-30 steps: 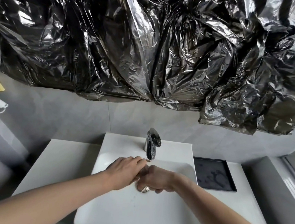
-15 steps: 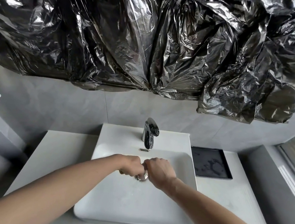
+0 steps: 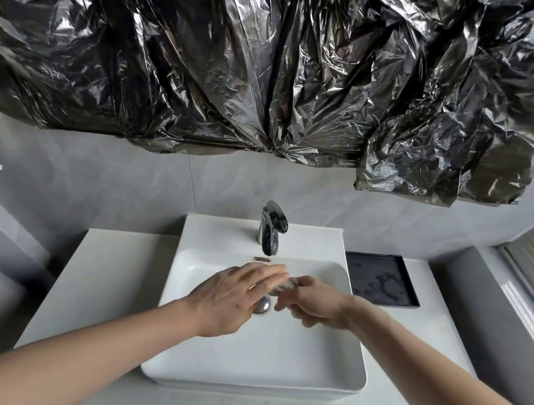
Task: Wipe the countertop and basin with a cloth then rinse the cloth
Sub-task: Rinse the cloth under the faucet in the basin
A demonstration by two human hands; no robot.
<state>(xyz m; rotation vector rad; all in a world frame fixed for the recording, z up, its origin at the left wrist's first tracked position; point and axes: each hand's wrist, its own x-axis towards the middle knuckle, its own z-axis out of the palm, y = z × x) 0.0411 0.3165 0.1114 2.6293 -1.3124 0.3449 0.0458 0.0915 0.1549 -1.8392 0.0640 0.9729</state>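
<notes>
Both hands over basin, below tap. Cloth wadded between them; left hand flat atop, right hand grip curled round it.

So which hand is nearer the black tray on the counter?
Right. The right hand is over the basin on the tray's side, close to the black tray; the left hand is farther away, left of the drain.

Soft daylight, glare on black plastic sheeting, fisheye-bent edges.
</notes>
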